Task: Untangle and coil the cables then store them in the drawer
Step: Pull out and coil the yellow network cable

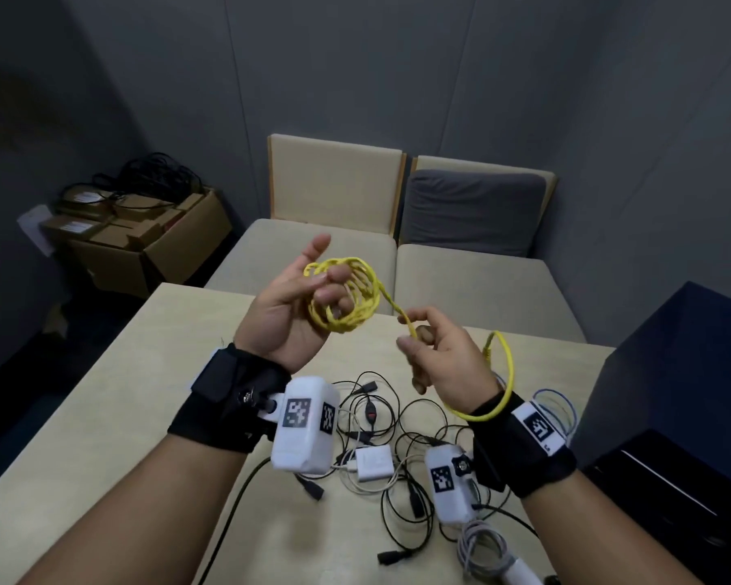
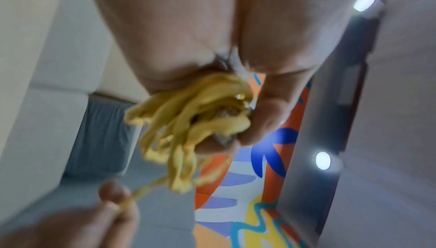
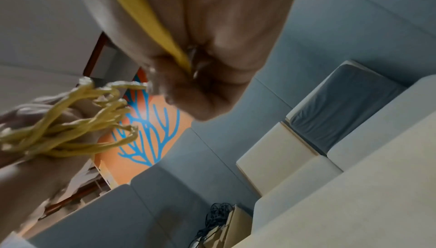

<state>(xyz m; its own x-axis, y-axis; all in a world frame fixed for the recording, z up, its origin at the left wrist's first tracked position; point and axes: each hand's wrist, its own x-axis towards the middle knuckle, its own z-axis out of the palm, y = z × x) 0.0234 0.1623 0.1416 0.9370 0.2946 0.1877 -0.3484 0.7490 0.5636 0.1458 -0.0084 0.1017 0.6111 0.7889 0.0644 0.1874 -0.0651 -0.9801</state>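
Head view: left hand (image 1: 288,314) holds the yellow cable coil (image 1: 347,297) above the worktop (image 1: 144,373), right hand (image 1: 444,356) pinches its tail, whose slack by that wrist may snag and spill the loops

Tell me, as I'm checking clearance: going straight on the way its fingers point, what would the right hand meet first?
Probably the coil of yellow braided cable round the fingers of the left hand; the right hand pinches its tail. Depth is unclear.

No legible text, black-and-white code markers (image 1: 298,418) on wrist units (image 1: 300,451), box labels (image 1: 74,226) too blurred to read
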